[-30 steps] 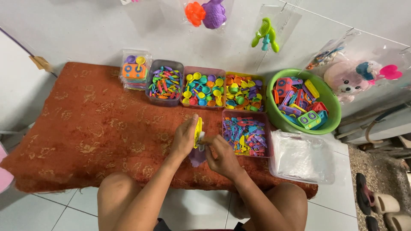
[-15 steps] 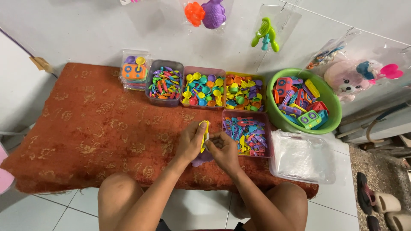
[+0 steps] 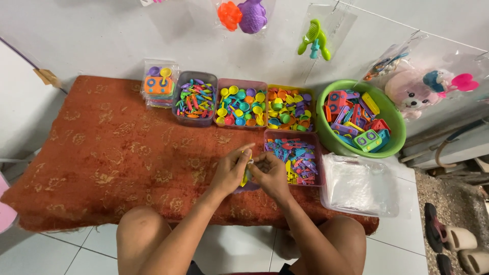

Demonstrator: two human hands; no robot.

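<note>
My left hand (image 3: 232,170) and my right hand (image 3: 270,173) meet over the front edge of the red patterned mat (image 3: 102,153). Both pinch a small yellow plastic toy piece (image 3: 246,173) held upright between them. A purple piece (image 3: 249,187) lies on the mat just under my hands, mostly hidden. Right beside my right hand stands a pink box of small mixed-colour toy parts (image 3: 298,155).
Along the back of the mat stand a packed toy set (image 3: 159,84), a grey box of utensils (image 3: 194,98), a pink box of cups (image 3: 241,104), a yellow box (image 3: 290,107) and a green basin of toy appliances (image 3: 392,132). A clear tub of plastic bags (image 3: 359,186) sits right.
My hands have closed in together around the yellow piece and shifted slightly right, toward the pink box of small parts. The purple piece is now more covered.
</note>
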